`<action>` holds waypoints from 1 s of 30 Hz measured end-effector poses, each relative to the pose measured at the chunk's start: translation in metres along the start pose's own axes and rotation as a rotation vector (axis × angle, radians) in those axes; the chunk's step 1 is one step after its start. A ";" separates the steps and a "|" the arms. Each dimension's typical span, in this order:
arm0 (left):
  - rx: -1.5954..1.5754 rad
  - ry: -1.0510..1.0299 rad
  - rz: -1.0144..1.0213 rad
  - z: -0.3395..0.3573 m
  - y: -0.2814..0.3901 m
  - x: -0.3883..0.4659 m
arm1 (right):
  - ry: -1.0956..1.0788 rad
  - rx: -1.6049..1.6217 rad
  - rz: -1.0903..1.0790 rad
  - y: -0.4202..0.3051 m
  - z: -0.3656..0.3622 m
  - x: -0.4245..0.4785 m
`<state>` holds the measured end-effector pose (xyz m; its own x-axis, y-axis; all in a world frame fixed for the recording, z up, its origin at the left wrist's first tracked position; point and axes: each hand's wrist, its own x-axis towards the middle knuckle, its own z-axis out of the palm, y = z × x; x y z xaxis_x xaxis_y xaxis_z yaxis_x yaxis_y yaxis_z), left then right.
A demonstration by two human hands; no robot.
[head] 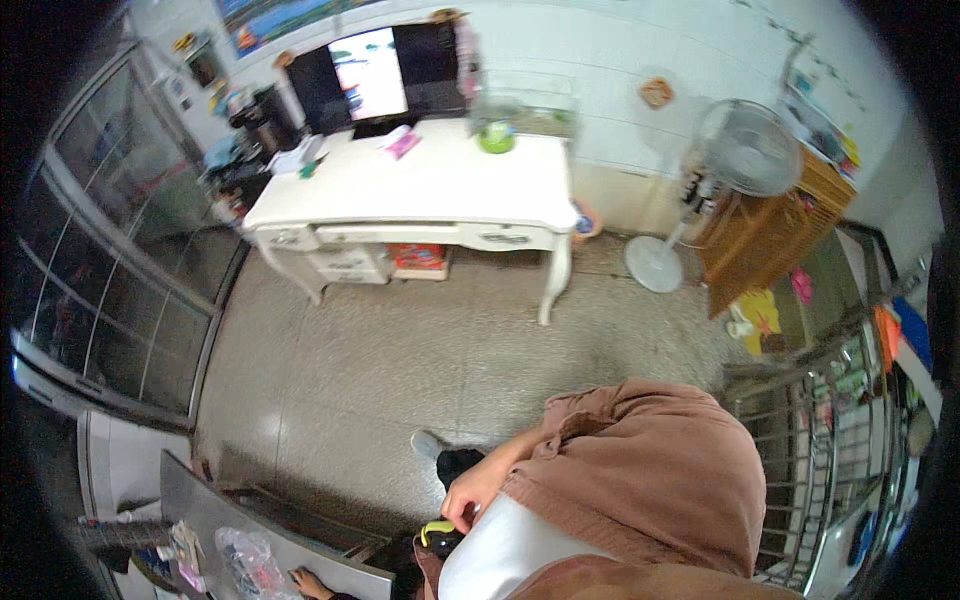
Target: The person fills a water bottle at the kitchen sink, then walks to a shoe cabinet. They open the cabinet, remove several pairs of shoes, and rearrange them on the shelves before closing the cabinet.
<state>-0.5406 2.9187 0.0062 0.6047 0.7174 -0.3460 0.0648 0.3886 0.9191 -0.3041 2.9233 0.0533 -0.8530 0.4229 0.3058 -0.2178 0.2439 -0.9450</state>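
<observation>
My right hand [469, 501] reaches out of a brown sleeve [637, 442] and rests by the front of my white shirt [517, 547]. Its fingers are curled, and their inner side is hidden. Just below the fingertips is a yellow-green curved strip [436, 531] beside something dark; whether the hand grips it cannot be made out. My left hand is out of view. At the bottom edge, another person's hand [309, 583] with a dark sleeve lies on a grey metal tabletop [330, 559], close to a clear plastic bag [251, 559].
A white desk [435, 187] carries a monitor [375, 75] and a green container [496, 138]. To its right stand a fan [654, 262] and a wooden cabinet [772, 232]. Metal racks [795, 450] line the right, and a framed glass door [135, 247] the left. Tiled floor [375, 360] lies between.
</observation>
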 end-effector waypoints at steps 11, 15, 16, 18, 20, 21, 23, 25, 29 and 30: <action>-0.113 0.180 0.027 -0.206 0.122 0.164 | -0.016 -0.385 0.035 0.064 -0.284 0.153; -0.122 0.168 0.014 -0.261 0.166 0.236 | 0.003 -0.417 0.103 0.096 -0.360 0.188; -0.128 0.160 0.003 -0.274 0.175 0.252 | 0.026 -0.417 0.122 0.110 -0.378 0.193; -0.142 0.148 -0.014 -0.298 0.190 0.287 | 0.105 -0.503 0.218 0.130 -0.418 0.208; -0.152 0.148 -0.021 -0.325 0.204 0.327 | 0.206 -0.620 0.205 0.145 -0.468 0.227; -0.143 0.150 -0.019 -0.340 0.214 0.350 | 0.261 -0.685 0.186 0.151 -0.496 0.239; -0.140 0.156 -0.003 -0.370 0.234 0.392 | 0.301 -0.633 0.158 0.173 -0.551 0.259; -0.148 0.176 0.032 -0.400 0.268 0.428 | 0.344 -0.437 0.170 0.175 -0.613 0.286; -0.228 0.189 0.090 -0.455 0.332 0.474 | 0.767 0.088 -0.109 0.185 -0.754 0.332; -0.249 0.203 0.096 -0.466 0.340 0.479 | 0.916 0.014 0.072 0.154 -0.789 0.339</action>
<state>-0.5991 3.6642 0.0656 0.4265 0.8483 -0.3139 -0.1956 0.4253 0.8837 -0.2532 3.7929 0.1026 -0.1573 0.9644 0.2126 -0.1899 0.1817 -0.9649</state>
